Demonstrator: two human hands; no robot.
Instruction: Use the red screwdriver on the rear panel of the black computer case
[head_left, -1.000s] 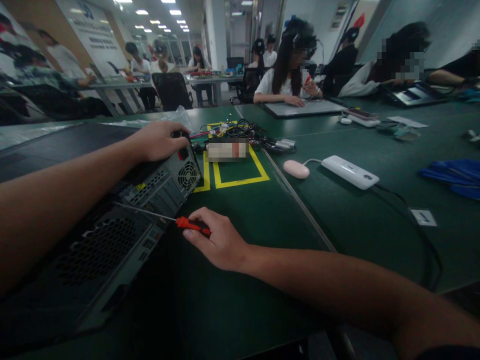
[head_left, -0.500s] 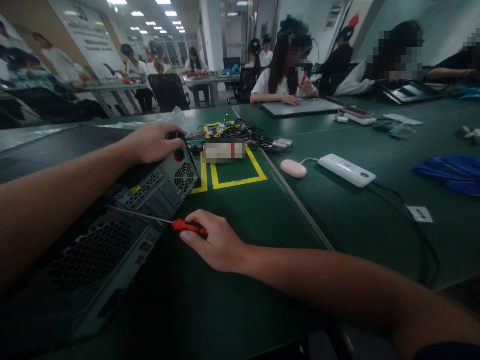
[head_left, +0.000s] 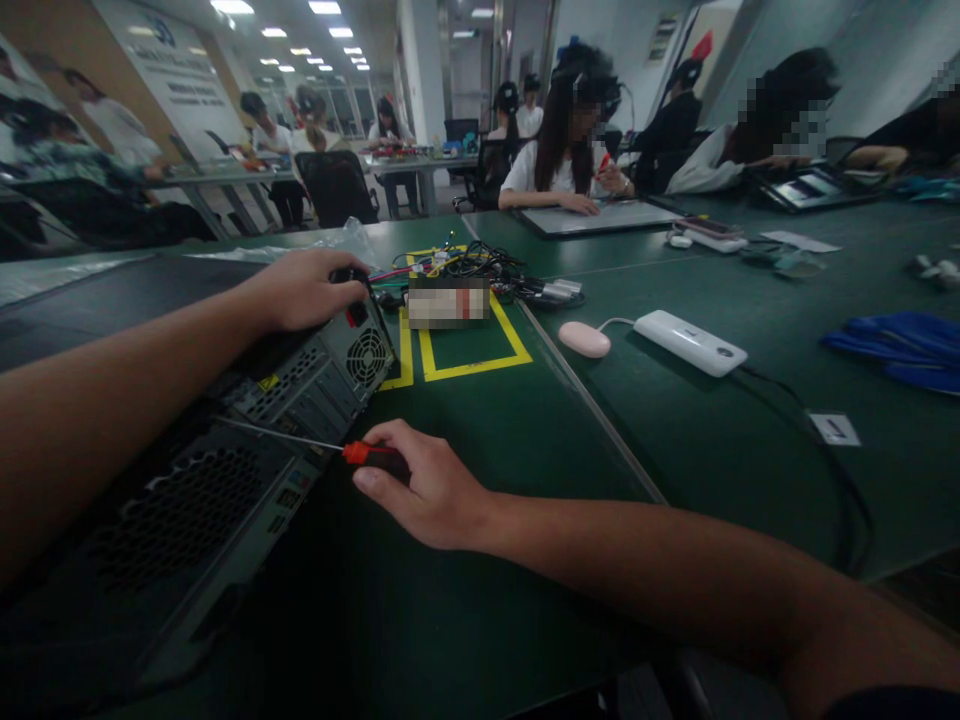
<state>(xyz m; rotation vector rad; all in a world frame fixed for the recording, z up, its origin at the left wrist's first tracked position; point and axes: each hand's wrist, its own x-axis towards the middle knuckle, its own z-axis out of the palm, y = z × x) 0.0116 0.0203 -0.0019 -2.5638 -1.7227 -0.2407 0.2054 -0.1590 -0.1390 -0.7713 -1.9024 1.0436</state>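
Note:
A dark computer case (head_left: 225, 375) lies on the green table at the left, its rear panel with vents and ports facing right. My left hand (head_left: 315, 288) grips the case's upper far corner, fingers curled over the edge by the round fan grille (head_left: 367, 355). In my right hand (head_left: 424, 480) is a screwdriver (head_left: 360, 453) with a red and black handle, the fingers closed around it. Its long thin shaft points left, and the tip meets the rear panel above the honeycomb vent. Whether a screw sits under the tip I cannot make out.
Behind the case lie tangled cables (head_left: 487, 260) and a blurred box (head_left: 448, 303) by yellow tape squares. Farther right are a pink mouse-shaped object (head_left: 585, 339), a white power bank (head_left: 690, 343) and blue gloves (head_left: 900, 345). A co-worker (head_left: 570, 160) sits across the table.
The screwdriver handle has turned in my right hand, showing more black and less red. My left hand stays on the case. The view has shifted very slightly.

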